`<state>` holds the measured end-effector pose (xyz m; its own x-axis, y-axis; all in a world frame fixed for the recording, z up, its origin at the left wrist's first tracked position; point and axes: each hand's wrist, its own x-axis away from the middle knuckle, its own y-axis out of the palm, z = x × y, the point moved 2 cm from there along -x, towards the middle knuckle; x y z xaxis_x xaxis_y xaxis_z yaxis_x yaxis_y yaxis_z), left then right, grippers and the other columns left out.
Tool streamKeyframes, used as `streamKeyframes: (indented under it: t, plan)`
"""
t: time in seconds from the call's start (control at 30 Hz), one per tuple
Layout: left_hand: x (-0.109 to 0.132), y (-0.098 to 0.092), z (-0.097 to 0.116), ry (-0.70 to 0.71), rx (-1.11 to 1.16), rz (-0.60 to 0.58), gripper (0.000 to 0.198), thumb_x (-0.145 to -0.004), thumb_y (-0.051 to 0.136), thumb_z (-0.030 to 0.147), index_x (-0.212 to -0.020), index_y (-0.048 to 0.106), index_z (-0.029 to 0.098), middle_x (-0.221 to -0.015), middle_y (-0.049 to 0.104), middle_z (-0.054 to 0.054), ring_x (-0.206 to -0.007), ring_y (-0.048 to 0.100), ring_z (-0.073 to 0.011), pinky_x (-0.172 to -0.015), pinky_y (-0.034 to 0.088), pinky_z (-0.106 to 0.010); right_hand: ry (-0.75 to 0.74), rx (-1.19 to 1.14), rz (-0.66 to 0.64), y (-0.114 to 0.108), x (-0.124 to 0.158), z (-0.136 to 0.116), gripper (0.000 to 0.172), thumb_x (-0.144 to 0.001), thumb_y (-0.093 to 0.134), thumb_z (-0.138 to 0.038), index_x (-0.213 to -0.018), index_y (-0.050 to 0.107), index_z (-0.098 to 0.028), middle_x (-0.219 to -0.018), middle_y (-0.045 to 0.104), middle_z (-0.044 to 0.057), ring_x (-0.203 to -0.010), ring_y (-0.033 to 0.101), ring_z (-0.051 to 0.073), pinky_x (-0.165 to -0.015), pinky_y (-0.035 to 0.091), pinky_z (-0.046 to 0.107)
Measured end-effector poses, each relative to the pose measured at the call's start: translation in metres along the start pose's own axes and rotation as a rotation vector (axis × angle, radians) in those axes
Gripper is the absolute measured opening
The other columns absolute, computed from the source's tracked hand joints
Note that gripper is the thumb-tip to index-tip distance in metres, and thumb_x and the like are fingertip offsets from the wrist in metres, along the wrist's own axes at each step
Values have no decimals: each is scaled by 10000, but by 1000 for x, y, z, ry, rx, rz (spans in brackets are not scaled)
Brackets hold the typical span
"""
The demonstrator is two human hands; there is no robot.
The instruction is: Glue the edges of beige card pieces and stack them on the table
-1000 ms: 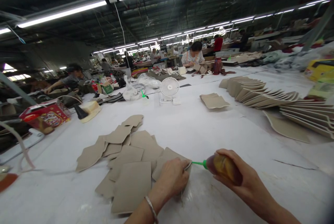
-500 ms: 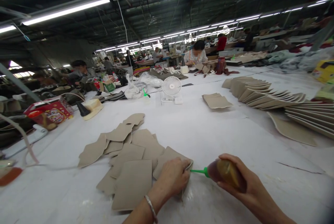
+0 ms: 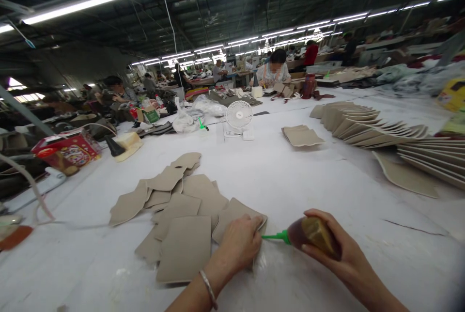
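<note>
My left hand (image 3: 241, 240) is closed on the right-hand edge of a taupe leather-like piece (image 3: 234, 210), its fingers bent over that edge. A silver bangle circles the wrist. In my right hand (image 3: 339, 249) lies a glue bottle (image 3: 314, 237) on its side, amber-brown inside, gripped between thumb and fingers. Its thin green nozzle (image 3: 276, 236) points left, and the tip reaches the piece's edge close by the left fingers. More flat taupe pieces (image 3: 185, 249) overlap in a loose spread left of my hands. What lies under the left palm is hidden.
A small white fan (image 3: 239, 116) stands mid-table. Right of it lie a short stack of pieces (image 3: 302, 136) and a long fanned row (image 3: 366, 125). At the left are a red box (image 3: 69, 149) and a cream block with a black cone (image 3: 125, 146). A co-worker (image 3: 272, 70) sits across.
The nozzle tip has slid slightly down along the piece's edge, away from its upper corner. Both hands keep their holds. The whole view has shifted a little.
</note>
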<state>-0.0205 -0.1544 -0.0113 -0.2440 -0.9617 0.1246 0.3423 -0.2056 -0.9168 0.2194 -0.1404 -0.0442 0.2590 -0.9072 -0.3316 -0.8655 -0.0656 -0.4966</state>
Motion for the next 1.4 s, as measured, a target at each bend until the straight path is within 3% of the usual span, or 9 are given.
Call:
streamKeyframes:
  t: [0.1,0.23,0.4,0.57,0.87,1.0,1.13,1.3,1.4]
  plan:
    - [2,2,-1,0,13,-1,373,-859,360,200,-1125,610,274,-922,655,-48,-885,641,-236,-763,472,-307,30,-1,29,1,1,-1,474,-846,667,-479,-1227,474,-274,-1180,568,33,-1011,599,214,-876,502,257]
    - [2,2,-4,-1,41,-1,411,-885,350,211,-1221,577,282,-978,659,-50,-927,637,-230,-812,473,-312,22,-99,-83,8,7,-6,462,-846,673,-459,-1223,486,-269,-1194,560,39,-1049,588,217,-898,493,240]
    - [3,2,-4,-16,55,-12,422,-907,339,231,-1263,559,287,-1003,652,-52,-934,634,-224,-830,474,-313,66,-63,9,9,15,-6,478,-840,678,-473,-1225,475,-277,-1178,563,36,-1021,594,218,-879,499,244]
    - [4,4,-4,-19,52,-5,438,-910,342,235,-1301,535,284,-1033,650,-58,-966,626,-228,-856,465,-317,56,-121,-90,12,20,-7,476,-848,673,-458,-1239,472,-276,-1211,548,45,-1073,578,235,-920,491,259]
    - [5,6,-4,-60,65,-53,453,-930,323,241,-1352,483,280,-1120,630,-66,-1049,589,-227,-934,433,-324,66,-134,-43,14,29,-5,471,-830,690,-447,-1230,497,-291,-1186,572,15,-1036,596,211,-882,496,214]
    - [4,6,-4,-49,72,-31,447,-927,324,241,-1335,503,276,-1098,635,-65,-1027,601,-226,-915,447,-322,104,-116,34,14,30,-3,486,-812,699,-456,-1219,515,-265,-1179,585,35,-1035,599,234,-879,503,241]
    - [4,7,-5,-37,58,-16,451,-914,337,231,-1329,510,269,-1084,638,-63,-1006,613,-229,-892,459,-324,67,-187,-62,16,27,-2,484,-798,708,-460,-1202,533,-260,-1201,573,53,-1080,581,260,-906,501,273]
    - [5,6,-4,-41,37,-21,442,-924,324,241,-1324,509,274,-1048,637,-64,-987,619,-232,-867,465,-324,90,-109,23,10,22,3,482,-818,697,-463,-1221,493,-296,-1212,551,32,-1096,557,243,-931,475,282]
    - [4,6,-3,-51,36,-38,440,-924,323,239,-1321,508,277,-1072,634,-65,-1011,611,-233,-889,456,-326,68,-149,-33,12,25,2,489,-815,704,-448,-1230,496,-294,-1222,547,35,-1092,563,247,-928,480,278]
